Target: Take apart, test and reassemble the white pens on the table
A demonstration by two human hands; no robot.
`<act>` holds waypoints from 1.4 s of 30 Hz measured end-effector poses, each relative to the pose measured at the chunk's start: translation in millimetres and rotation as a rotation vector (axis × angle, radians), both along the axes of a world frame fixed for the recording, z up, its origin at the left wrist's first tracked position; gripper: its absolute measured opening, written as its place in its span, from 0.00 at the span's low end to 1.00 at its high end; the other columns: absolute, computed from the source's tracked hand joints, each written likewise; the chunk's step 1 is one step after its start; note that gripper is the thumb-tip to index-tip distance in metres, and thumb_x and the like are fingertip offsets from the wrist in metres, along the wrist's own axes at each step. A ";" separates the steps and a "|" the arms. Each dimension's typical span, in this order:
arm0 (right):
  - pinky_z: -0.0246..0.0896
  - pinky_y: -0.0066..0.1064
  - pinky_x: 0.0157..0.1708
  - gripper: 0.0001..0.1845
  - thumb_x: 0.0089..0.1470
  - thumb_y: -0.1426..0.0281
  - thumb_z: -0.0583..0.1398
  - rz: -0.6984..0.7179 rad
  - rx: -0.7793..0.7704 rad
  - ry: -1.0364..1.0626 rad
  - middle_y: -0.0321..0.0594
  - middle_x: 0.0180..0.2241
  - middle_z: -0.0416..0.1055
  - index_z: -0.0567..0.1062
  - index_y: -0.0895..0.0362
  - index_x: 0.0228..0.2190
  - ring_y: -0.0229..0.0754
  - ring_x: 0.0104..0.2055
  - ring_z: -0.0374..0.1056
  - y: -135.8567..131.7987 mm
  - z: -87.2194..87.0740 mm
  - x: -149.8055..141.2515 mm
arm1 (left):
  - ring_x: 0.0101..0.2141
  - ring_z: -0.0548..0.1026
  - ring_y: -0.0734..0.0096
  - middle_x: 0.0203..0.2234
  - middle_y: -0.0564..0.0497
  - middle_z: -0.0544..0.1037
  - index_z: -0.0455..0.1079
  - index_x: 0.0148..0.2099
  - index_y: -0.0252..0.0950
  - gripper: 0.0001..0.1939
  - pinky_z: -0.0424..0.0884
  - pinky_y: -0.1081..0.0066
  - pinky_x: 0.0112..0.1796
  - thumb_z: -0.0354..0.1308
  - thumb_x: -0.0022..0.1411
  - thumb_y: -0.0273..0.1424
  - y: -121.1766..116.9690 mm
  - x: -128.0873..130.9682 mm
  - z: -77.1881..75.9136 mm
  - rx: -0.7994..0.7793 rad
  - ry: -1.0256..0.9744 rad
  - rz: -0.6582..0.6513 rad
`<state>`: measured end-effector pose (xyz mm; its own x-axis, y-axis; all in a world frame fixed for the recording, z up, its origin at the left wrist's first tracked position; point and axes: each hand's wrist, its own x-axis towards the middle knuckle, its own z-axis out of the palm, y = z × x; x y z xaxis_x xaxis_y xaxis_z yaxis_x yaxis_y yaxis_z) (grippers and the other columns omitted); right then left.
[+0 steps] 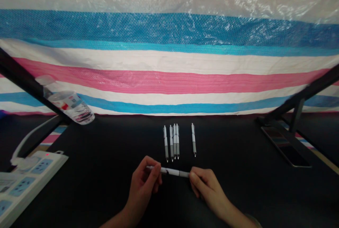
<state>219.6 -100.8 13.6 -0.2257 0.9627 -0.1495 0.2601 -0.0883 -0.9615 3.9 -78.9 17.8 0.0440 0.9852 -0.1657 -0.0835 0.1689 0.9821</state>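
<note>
A white pen (173,172) with a grey grip lies level between my two hands, above the black table. My left hand (147,178) pinches its clicker end between thumb and fingers. At the other end, my right hand (203,185) closes on the grey grip, and its fingers hide the tip. Beyond the hands, several matching pens (174,141) lie side by side, tips toward me. One more pen (194,139) rests apart to their right.
A white power strip (39,178) with a plugged-in cable lies at the left. Behind it a clear water bottle (71,106) leans by a black bar. A dark phone (287,146) lies at the right beside another bar (299,95). Striped sheeting (169,83) hangs behind the table (106,150).
</note>
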 end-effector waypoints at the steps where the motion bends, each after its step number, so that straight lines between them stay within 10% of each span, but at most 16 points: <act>1: 0.45 0.26 0.20 0.35 0.62 0.42 0.50 -0.004 -0.014 0.009 0.31 0.14 0.57 0.64 0.55 0.16 0.33 0.18 0.52 0.3 -1.1 0.1 | 0.16 0.63 0.80 0.16 0.58 0.70 0.68 0.31 0.37 0.20 0.56 0.80 0.17 0.63 0.60 0.49 0.2 -0.1 -0.3 -0.001 0.000 -0.002; 26: 0.52 0.22 0.19 0.30 0.63 0.47 0.54 0.145 -0.100 0.083 0.32 0.19 0.65 0.76 0.62 0.35 0.32 0.18 0.59 -0.6 1.5 -5.3 | 0.39 0.77 0.61 0.34 0.48 0.80 0.77 0.41 0.36 0.13 0.72 0.66 0.43 0.68 0.59 0.40 6.4 -0.4 -7.9 -0.055 -0.238 -0.075; 34: 0.54 0.22 0.20 0.31 0.65 0.46 0.51 0.139 -0.102 0.080 0.33 0.20 0.66 0.77 0.61 0.37 0.32 0.19 0.60 -0.8 0.1 -5.0 | 0.30 0.79 0.64 0.33 0.51 0.80 0.55 0.67 0.45 0.40 0.76 0.64 0.34 0.69 0.58 0.37 11.7 1.8 -3.1 -0.068 -0.278 -0.059; 42: 0.54 0.22 0.20 0.30 0.65 0.47 0.52 0.148 -0.109 0.102 0.33 0.20 0.66 0.77 0.61 0.37 0.32 0.19 0.60 -1.6 -1.1 -4.4 | 0.30 0.79 0.63 0.30 0.52 0.79 0.64 0.56 0.41 0.27 0.76 0.65 0.32 0.68 0.58 0.37 15.4 0.6 0.2 -0.049 -0.216 -0.116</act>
<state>215.2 -102.5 12.5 -0.3826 0.8974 -0.2196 0.1795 -0.1610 -0.9705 4.5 -63.5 17.9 0.1963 0.9624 -0.1880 -0.2679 0.2371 0.9338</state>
